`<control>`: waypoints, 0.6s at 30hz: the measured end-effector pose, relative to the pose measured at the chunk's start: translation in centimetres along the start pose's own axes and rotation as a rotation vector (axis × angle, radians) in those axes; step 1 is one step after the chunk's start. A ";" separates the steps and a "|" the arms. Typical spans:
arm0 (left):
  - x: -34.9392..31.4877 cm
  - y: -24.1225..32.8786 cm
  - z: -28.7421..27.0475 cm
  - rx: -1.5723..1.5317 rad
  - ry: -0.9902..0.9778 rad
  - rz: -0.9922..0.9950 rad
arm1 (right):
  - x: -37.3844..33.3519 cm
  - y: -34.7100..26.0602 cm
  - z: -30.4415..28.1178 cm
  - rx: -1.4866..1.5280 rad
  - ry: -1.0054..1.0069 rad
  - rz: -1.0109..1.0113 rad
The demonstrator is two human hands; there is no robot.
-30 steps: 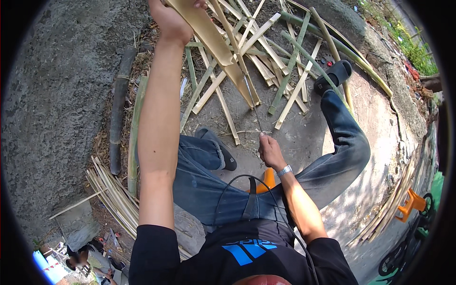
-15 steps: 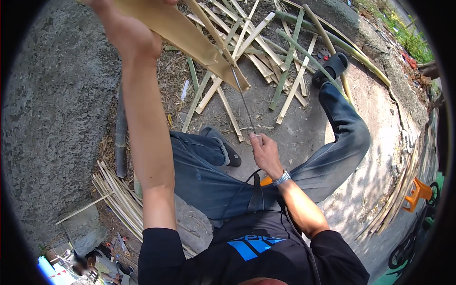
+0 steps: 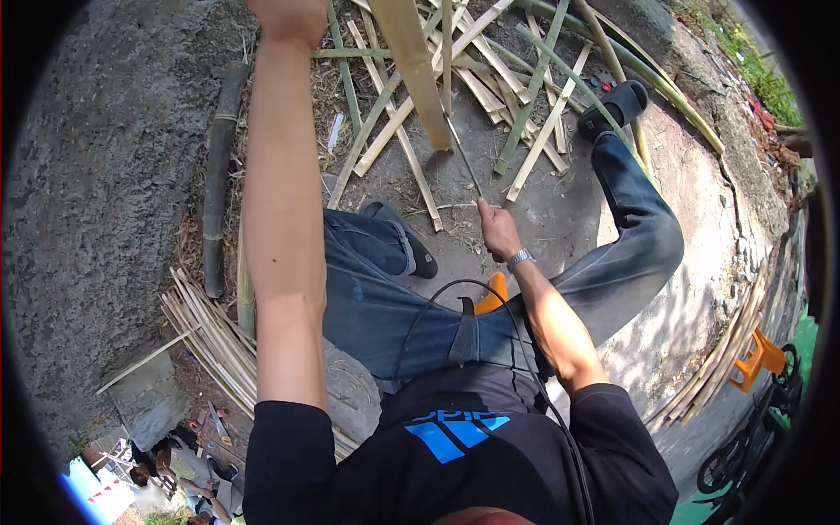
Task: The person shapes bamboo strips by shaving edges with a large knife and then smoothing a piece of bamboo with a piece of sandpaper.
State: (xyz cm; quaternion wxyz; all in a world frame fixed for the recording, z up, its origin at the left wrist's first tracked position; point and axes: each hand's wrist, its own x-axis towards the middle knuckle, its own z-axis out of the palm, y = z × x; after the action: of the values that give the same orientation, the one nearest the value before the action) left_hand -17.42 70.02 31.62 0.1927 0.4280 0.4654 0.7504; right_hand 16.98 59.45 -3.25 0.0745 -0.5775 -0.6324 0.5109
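My right hand (image 3: 500, 231) is closed around the handle of a long, narrow knife (image 3: 467, 160), with the handle mostly hidden in the fist. The blade points away from me, and its far part lies at the lower end of a split bamboo piece (image 3: 411, 70). Beside that wide, pale piece runs a narrow bamboo strip (image 3: 447, 52), close to the blade tip. At the top edge is my left hand (image 3: 289, 19), its fingers cut off by the picture. The bamboo's upper end is also out of view, so whether this hand grips it cannot be seen.
Several loose bamboo strips (image 3: 516, 131) lie crisscrossed on the ground ahead. A rough stone block (image 3: 114, 175) rises at left, near a dark pole (image 3: 219, 175) and bundled strips (image 3: 206, 341). My sandalled feet flank the work. At right stands an orange stool (image 3: 758, 359).
The bamboo piece has swung from a slant to nearly upright. Both hands have moved farther from me, the right one with the knife, and the left fingers have left the picture.
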 end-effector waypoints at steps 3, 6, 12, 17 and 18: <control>-2.1 -4.2 -1.8 -0.182 -0.128 -0.328 | -2.0 -1.2 1.0 0.042 -0.068 0.094; 0.1 -4.9 -1.3 -0.266 -0.262 -0.277 | -1.1 -1.3 0.2 0.083 -0.099 0.129; 1.9 -4.4 0.3 -0.422 -0.190 -0.223 | -1.3 -0.1 0.3 0.050 -0.090 0.059; 1.8 -4.5 -0.6 -0.501 -0.270 -0.332 | -1.7 -2.1 -0.3 0.129 -0.217 0.182; 1.7 -4.7 -0.2 -0.499 -0.267 -0.334 | -1.9 -2.9 -0.2 0.129 -0.221 0.184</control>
State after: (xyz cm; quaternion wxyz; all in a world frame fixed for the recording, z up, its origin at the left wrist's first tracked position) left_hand -19.06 73.34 28.30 0.4714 0.3799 0.3016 0.7366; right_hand 15.82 58.54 -0.05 -0.0058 -0.5672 -0.5469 0.6157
